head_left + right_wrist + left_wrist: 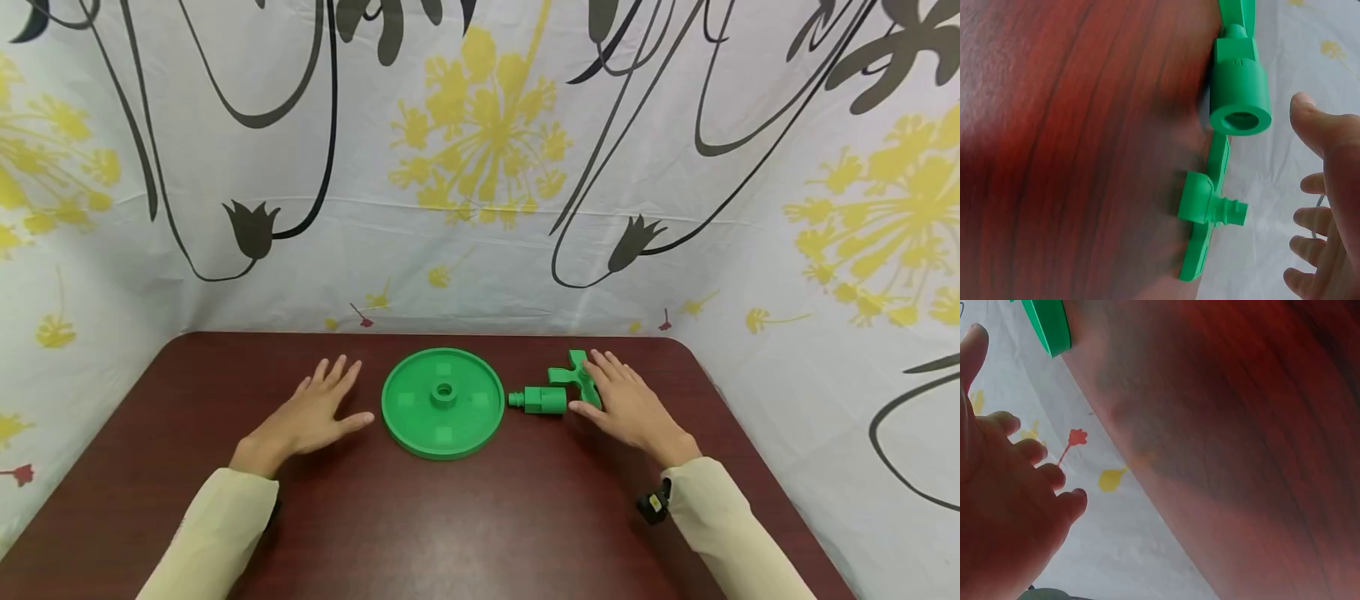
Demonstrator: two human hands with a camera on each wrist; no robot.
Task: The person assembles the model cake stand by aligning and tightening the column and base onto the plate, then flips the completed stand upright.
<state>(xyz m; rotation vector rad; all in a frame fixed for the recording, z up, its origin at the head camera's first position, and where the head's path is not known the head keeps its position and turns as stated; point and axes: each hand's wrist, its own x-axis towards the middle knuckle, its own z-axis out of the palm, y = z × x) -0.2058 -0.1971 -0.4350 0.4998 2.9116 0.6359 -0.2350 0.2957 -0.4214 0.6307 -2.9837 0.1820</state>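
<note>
Fingers spread, the left hand (307, 417) hovers over the table to the left of a round green disc (405, 429) with a raised rim and a hollow hub in its middle. The right hand (633, 408) is held with straight fingers above a green three-armed piece (576, 375), hiding part of it. In the right wrist view that piece shows a ridged peg (1232, 212) sticking up. Between disc and three-armed piece lies a green cylindrical connector (546, 400), its narrow end toward the disc and a hole in its wide end. Neither hand holds anything.
The dark reddish-brown table (450, 533) has rounded far corners. Behind it and along both sides hangs a pale cloth (360, 275) with yellow and grey flower prints. A small black device (654, 503) is worn at the right wrist.
</note>
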